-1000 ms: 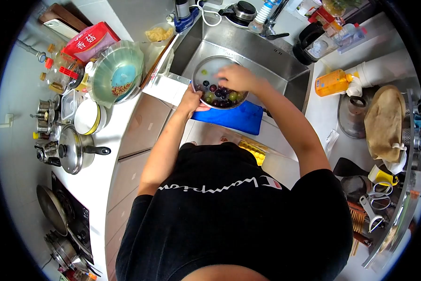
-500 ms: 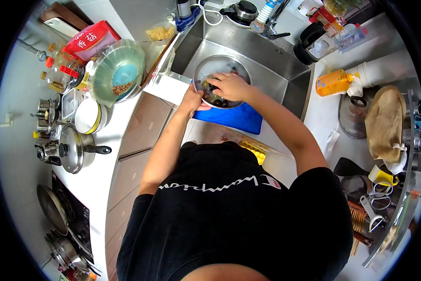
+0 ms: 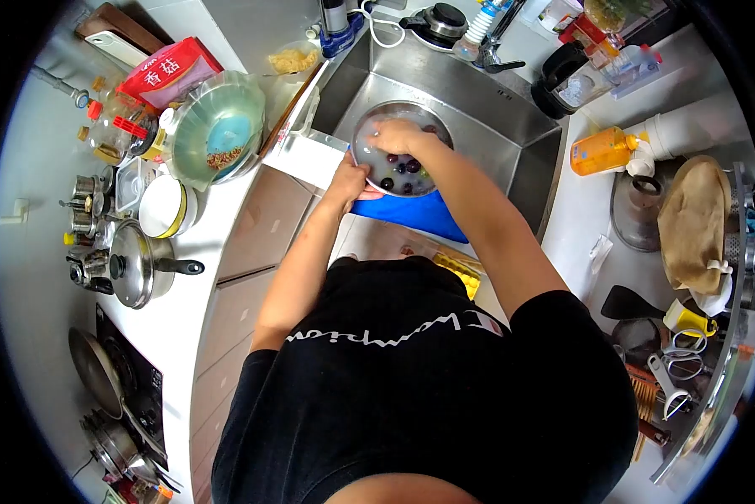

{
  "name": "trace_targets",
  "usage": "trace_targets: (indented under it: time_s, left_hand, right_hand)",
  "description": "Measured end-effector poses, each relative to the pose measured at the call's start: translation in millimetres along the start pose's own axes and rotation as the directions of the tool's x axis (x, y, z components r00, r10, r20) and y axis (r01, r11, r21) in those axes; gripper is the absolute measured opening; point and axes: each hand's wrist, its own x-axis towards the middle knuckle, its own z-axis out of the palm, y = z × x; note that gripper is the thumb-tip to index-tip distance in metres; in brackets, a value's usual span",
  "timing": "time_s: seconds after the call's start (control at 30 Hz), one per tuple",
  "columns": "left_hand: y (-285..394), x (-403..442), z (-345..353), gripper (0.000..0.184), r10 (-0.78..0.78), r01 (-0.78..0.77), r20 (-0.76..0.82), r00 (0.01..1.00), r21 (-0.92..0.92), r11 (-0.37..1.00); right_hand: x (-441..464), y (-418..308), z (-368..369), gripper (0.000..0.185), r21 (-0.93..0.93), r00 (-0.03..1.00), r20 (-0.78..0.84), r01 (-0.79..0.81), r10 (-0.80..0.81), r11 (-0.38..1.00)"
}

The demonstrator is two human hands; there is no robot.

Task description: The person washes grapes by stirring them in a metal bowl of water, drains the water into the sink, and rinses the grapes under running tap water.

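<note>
Steel sink (image 3: 497,155) beside a white worktop (image 3: 194,273), with the metal bowl (image 3: 411,103) of round fruit (image 3: 413,165) at its near edge.
Your left hand (image 3: 350,181) grips the rim; your right hand (image 3: 399,136) reaches inside, fingertips indistinct in cloudy liquid, its hold impossible to tell.

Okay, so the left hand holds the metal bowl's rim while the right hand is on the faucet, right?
Not quite: the head view shows the right hand in the metal bowl with the round fruit; the left hand does hold the rim.
</note>
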Motion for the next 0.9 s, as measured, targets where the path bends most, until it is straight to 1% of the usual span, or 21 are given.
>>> trace_targets:
  time_s: [0.07, 0.1, 0.13, 0.2, 0.23, 0.27, 0.33, 0.37, 0.4, 0.47, 0.5, 0.53, 0.57, 0.6, 0.63, 0.67, 0.73, 0.8, 0.87, 0.9]
  left_hand:
    - [-1.8, 2.0, -1.1, 0.043, 0.013, -0.013, 0.011, 1.000, 0.011, 1.000]
    - [-1.5, 1.4, -1.1, 0.043, 0.011, -0.011, 0.011, 1.000, 0.009, 1.000]
    - [-0.9, 0.4, -0.7, 0.044, 0.007, -0.007, 0.007, 1.000, 0.008, 1.000]
    - [1.4, -1.7, 0.5, 0.044, 0.003, -0.003, 0.007, 1.000, 0.006, 1.000]
    - [2.8, -3.0, 0.4, 0.044, 0.004, -0.004, 0.011, 1.000, 0.012, 1.000]
    - [3.7, -3.6, 0.8, 0.044, 0.006, -0.006, 0.016, 1.000, 0.017, 1.000]
    - [4.4, -4.2, 2.5, 0.044, 0.003, -0.003, 0.004, 1.000, 0.011, 1.000]
    - [4.4, -4.5, 2.7, 0.044, -0.001, 0.001, -0.010, 1.000, 0.007, 1.000]
    - [3.9, -3.9, 2.0, 0.044, -0.001, 0.001, -0.010, 1.000, 0.007, 1.000]
    - [2.0, -2.4, 0.7, 0.045, -0.010, 0.010, 0.016, 1.000, 0.007, 1.000]
    - [2.1, -2.7, 1.0, 0.045, -0.009, 0.009, 0.016, 1.000, 0.008, 1.000]
    - [2.3, -3.2, 1.1, 0.045, -0.015, 0.015, 0.013, 1.000, 0.015, 1.000]
    - [2.9, -3.7, 0.9, 0.045, -0.020, 0.020, 0.009, 1.000, 0.023, 1.000]
    - [3.0, -3.4, 0.8, 0.045, -0.018, 0.017, 0.006, 1.000, 0.025, 1.000]
    - [2.4, -3.1, 1.1, 0.045, -0.019, 0.019, 0.009, 1.000, 0.019, 1.000]
    - [2.1, -3.1, 1.0, 0.045, -0.020, 0.020, 0.010, 1.000, 0.013, 1.000]
    - [2.0, -3.6, 1.5, 0.045, -0.037, 0.037, -0.004, 0.999, 0.009, 0.999]
    - [3.0, -3.5, 1.4, 0.045, -0.054, 0.054, -0.012, 0.998, 0.001, 0.999]
    - [3.4, -4.4, 2.2, 0.042, -0.035, 0.035, -0.007, 0.999, 0.011, 0.999]
    - [3.1, -4.3, 2.5, 0.042, -0.036, 0.036, -0.006, 0.999, 0.010, 0.999]
  right_hand:
    - [-10.5, -2.2, 8.9, 0.047, -0.116, 0.994, -0.034, 0.095, -0.100, 0.989]
    - [-19.6, -3.1, 7.0, 0.045, -0.130, 0.990, -0.038, 0.133, -0.139, 0.983]
    - [-26.2, -0.4, 7.9, 0.045, -0.130, 0.990, -0.035, 0.132, -0.138, 0.983]
    - [-40.1, 7.6, 8.4, 0.039, -0.198, 0.950, -0.075, 0.282, -0.302, 0.939]
    - [-54.0, 6.8, 4.2, 0.037, -0.265, 0.929, -0.099, 0.322, -0.358, 0.909]
    - [-61.1, 12.2, 5.7, 0.037, -0.266, 0.929, -0.100, 0.320, -0.356, 0.909]
    - [-73.8, 18.6, 2.9, 0.036, -0.298, 0.846, -0.221, 0.416, -0.486, 0.859]
    - [-71.7, 23.8, -7.3, 0.036, -0.212, 0.861, -0.099, 0.472, -0.499, 0.856]
    - [-71.2, 25.8, -15.1, 0.036, -0.211, 0.861, -0.099, 0.472, -0.499, 0.856]
    - [-67.8, 31.2, -25.1, 0.037, -0.020, 0.929, -0.184, 0.324, -0.322, 0.946]
    - [-59.3, 36.6, -26.5, 0.040, 0.012, 0.923, -0.246, 0.308, -0.296, 0.951]
    - [-45.9, 41.3, -22.1, 0.040, 0.012, 0.923, -0.247, 0.308, -0.296, 0.951]
    - [-29.8, 43.5, -15.1, 0.042, 0.094, 0.969, -0.211, 0.149, -0.127, 0.984]
    - [-15.7, 45.8, -12.5, 0.045, 0.169, 0.986, -0.160, -0.015, 0.042, 0.985]
    - [-6.4, 48.0, -14.8, 0.053, 0.315, 0.998, 0.035, -0.067, 0.059, 0.947]
    - [-1.4, 45.8, -7.5, 0.053, 0.316, 0.998, 0.034, -0.062, 0.054, 0.947]
    - [4.9, 36.6, 8.6, 0.055, 0.294, 0.984, -0.101, -0.110, 0.146, 0.950]
    - [5.7, 33.3, 9.7, 0.058, 0.266, 0.987, -0.095, -0.103, 0.132, 0.959]
    - [0.2, 29.2, 4.8, 0.049, 0.295, 1.000, -0.024, -0.005, 0.012, 0.955]
    - [-5.0, 28.3, 3.9, 0.049, 0.295, 1.000, -0.022, -0.007, 0.014, 0.956]
